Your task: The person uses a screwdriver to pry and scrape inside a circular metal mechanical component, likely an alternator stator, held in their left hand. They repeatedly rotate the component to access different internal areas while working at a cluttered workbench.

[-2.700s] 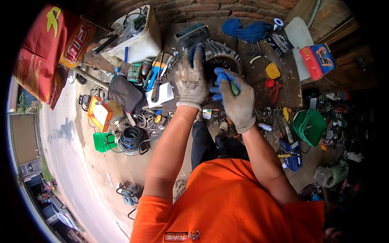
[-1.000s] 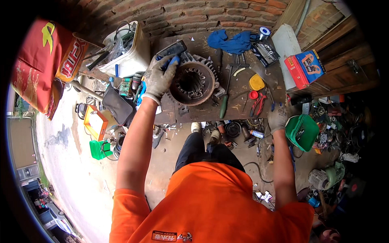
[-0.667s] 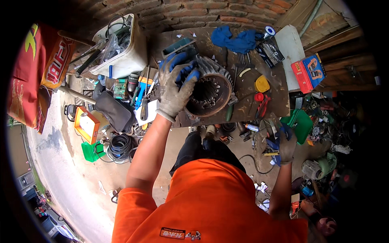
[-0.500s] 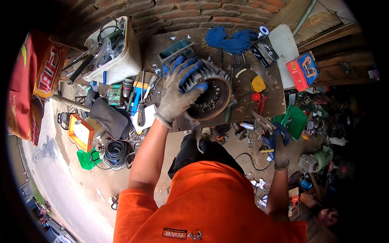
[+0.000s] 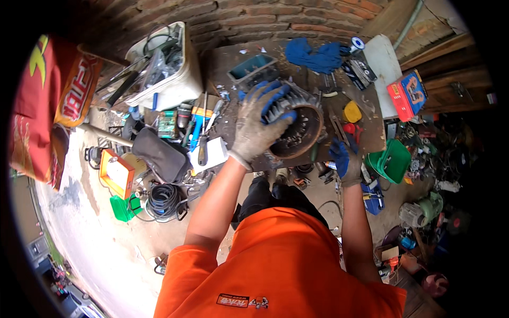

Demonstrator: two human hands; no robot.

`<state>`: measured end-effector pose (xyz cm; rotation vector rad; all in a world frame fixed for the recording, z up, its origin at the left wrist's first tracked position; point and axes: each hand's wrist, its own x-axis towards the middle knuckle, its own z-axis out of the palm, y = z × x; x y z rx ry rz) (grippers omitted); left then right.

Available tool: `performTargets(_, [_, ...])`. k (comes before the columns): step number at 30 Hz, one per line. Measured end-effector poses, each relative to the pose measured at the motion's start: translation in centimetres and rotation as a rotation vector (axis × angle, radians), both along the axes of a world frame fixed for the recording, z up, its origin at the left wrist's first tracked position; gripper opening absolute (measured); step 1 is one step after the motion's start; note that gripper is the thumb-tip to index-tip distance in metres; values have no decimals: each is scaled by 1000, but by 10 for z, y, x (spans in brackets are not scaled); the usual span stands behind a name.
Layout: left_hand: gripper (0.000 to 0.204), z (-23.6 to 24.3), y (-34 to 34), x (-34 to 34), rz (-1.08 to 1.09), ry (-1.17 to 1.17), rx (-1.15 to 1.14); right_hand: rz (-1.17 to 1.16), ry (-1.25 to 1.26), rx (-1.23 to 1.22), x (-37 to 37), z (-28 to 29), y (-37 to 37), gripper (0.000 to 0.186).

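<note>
A grey finned motor housing (image 5: 310, 98) lies on the brown workbench (image 5: 220, 58), its round, rust-brown open end tilted toward me. My left hand (image 5: 260, 119), in a dirty grey glove with blue fingers, is closed over its left side, fingers on the fins and thumb near the rim. Small dark bits sit inside the opening. To the right, my right hand (image 5: 347, 161), gloved alike, grips a pair of long-jawed metal pliers (image 5: 338, 127), jaws pointing away from me over the bench edge. Next to them lie a yellow round object (image 5: 352, 112) and a red-handled tool (image 5: 354, 132).
A teal tray (image 5: 253, 71) stands behind the housing, a white bucket of tools (image 5: 193, 79) at the left. Blue gloves (image 5: 314, 55) and a black tool case (image 5: 360, 72) lie at the back. A screwdriver (image 5: 202, 151) and green bin (image 5: 395, 161) flank the bench.
My right hand has moved up and left with the pliers, from beside the green bin to the bench's right front edge. My left hand stays on the housing; the whole view has shifted slightly.
</note>
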<state>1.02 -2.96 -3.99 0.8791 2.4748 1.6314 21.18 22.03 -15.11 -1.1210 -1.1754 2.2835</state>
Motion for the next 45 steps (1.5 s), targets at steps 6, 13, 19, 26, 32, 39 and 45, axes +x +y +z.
performTargets(6, [65,0,1,10,-10,0,-84,350,-242,553,9,7,-10,60])
performTargets(13, [69,8,3,17,-4,-25,-121,424,-202,535,-28,69,16,40])
performTargets(19, [68,1,5,22,14,-10,-108,613,138,790,-153,214,-45,39])
performTargets(26, [60,2,7,21,80,-29,-78,1209,200,1268,-322,242,-237,59])
performTargets(32, [50,-19,3,21,-216,-57,-318,1196,371,1808,-400,214,-374,61])
performTargets(39, [49,3,-3,6,-138,-185,-232,933,655,1528,-415,234,-338,25])
performTargets(45, [55,7,4,-11,-9,-159,-146,883,700,846,-368,287,-292,35])
